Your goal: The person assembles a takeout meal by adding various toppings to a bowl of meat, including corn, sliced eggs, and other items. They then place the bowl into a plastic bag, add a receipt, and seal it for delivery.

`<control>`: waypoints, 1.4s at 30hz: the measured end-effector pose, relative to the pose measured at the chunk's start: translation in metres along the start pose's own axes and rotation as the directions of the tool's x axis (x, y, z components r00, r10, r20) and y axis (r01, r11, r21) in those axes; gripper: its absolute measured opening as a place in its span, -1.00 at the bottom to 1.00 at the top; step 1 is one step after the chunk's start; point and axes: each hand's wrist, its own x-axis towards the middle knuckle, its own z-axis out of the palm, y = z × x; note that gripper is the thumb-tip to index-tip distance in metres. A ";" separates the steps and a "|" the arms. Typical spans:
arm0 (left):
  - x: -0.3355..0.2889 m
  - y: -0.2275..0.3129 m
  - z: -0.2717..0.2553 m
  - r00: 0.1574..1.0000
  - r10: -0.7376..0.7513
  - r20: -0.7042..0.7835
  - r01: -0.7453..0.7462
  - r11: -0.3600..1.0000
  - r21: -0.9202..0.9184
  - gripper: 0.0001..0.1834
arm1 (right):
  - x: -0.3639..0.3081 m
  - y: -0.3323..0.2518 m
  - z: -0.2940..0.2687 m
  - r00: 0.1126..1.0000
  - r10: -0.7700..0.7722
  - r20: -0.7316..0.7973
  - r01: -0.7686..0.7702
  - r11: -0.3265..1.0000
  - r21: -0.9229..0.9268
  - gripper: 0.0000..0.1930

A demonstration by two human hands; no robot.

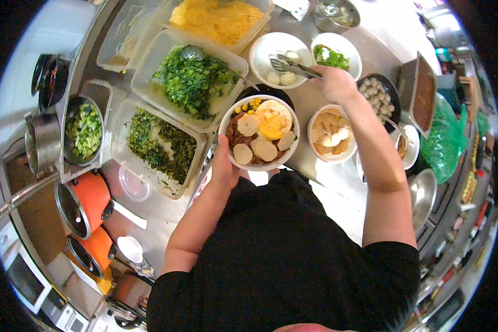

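My left hand (224, 170) grips the lower left side of a white takeaway bowl (260, 166). In it lie a fried egg (274, 119), corn kernels, brown meat and several pale round slices. My right hand (336, 84) is closed on metal tongs (294, 65), reaching to the far side. Their tips are over a larger white bowl (262, 48) with a few white egg-like balls (288, 79); whether they touch one I cannot tell. A smaller white bowl (356, 48) with chopped greens (329, 57) stands just beyond my right hand.
On the left stand clear tubs of chopped greens (185, 83), darker greens (155, 138) and yellow shreds (216, 19). Right of the held bowl are a tub of pale chunks (331, 135), a pan of grey balls (377, 97), a steel container (418, 94) and a green bag (447, 138).
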 end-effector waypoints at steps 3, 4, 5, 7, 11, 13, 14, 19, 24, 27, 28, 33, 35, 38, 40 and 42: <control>0.007 0.002 0.005 0.997 -0.031 -0.067 0.030 0.999 -0.022 -0.33 | -0.025 0.016 -0.003 0.995 0.021 -0.102 0.004 0.970 0.243 -0.58; 0.010 0.001 0.001 0.998 -0.010 -0.056 0.009 1.000 -0.006 -0.33 | -0.039 0.014 -0.012 0.995 0.035 -0.098 -0.004 0.954 0.300 -0.55; 0.015 -0.002 -0.005 0.998 -0.021 -0.065 0.021 1.000 -0.002 -0.33 | -0.056 0.017 -0.013 0.989 -0.041 -0.140 0.099 0.894 0.438 -0.53; 0.015 0.001 -0.003 0.997 -0.015 -0.072 0.016 1.000 0.006 -0.34 | -0.093 0.009 -0.017 0.973 -0.167 -0.159 0.230 0.762 0.605 -0.50; 0.017 -0.002 0.006 0.993 -0.033 -0.115 0.028 0.999 -0.042 -0.37 | -0.145 -0.027 -0.033 0.970 -0.229 0.084 0.120 0.747 0.654 -0.48; 0.015 -0.003 0.006 0.994 -0.046 -0.097 0.038 0.996 -0.083 -0.38 | -0.145 -0.022 -0.024 0.965 -0.263 -0.008 0.205 0.731 0.651 -0.50; 0.012 -0.005 0.002 0.993 -0.033 -0.112 0.031 0.999 -0.026 -0.30 | -0.138 -0.013 -0.022 0.956 -0.271 -0.112 0.276 0.703 0.655 -0.51; 0.002 -0.007 -0.004 0.993 -0.062 -0.096 0.057 0.997 -0.050 -0.28 | -0.071 -0.010 -0.036 0.998 0.010 -0.055 -0.004 0.995 0.101 -0.56; -0.005 -0.002 -0.002 0.991 -0.076 -0.109 0.074 0.997 -0.016 -0.28 | -0.015 -0.015 0.007 0.994 -0.110 0.016 0.111 0.987 -0.117 -0.61; -0.010 -0.001 -0.006 0.998 0.004 -0.068 -0.002 0.999 0.037 -0.28 | -0.004 -0.021 0.010 0.985 -0.170 0.016 0.171 0.979 -0.107 -0.63; -0.009 -0.001 -0.007 0.999 0.031 -0.039 -0.029 0.998 0.060 -0.28 | -0.002 -0.016 0.010 0.981 -0.193 0.004 0.192 0.978 -0.083 -0.63; -0.007 -0.004 -0.010 0.998 0.018 -0.068 -0.019 1.000 -0.017 -0.26 | -0.001 0.040 0.020 0.982 -0.108 0.155 -0.017 0.766 0.643 -0.57; -0.005 -0.004 -0.013 0.997 -0.002 -0.077 0.001 1.000 -0.010 -0.25 | -0.034 0.032 -0.010 0.980 -0.097 0.176 -0.056 0.708 0.704 -0.57; 0.000 -0.007 -0.016 0.998 0.010 -0.066 -0.007 0.999 0.037 -0.26 | -0.079 0.022 -0.030 0.931 -0.341 -0.130 0.340 0.681 0.649 -0.54; 0.004 -0.011 -0.020 0.997 -0.021 -0.070 0.023 0.999 0.030 -0.28 | -0.110 0.000 -0.044 0.943 -0.331 -0.027 0.266 0.703 0.659 -0.51; 0.011 -0.011 -0.016 0.995 -0.051 -0.082 0.053 0.998 0.030 -0.29 | -0.125 -0.016 -0.045 0.935 -0.351 -0.051 0.325 0.788 0.523 -0.52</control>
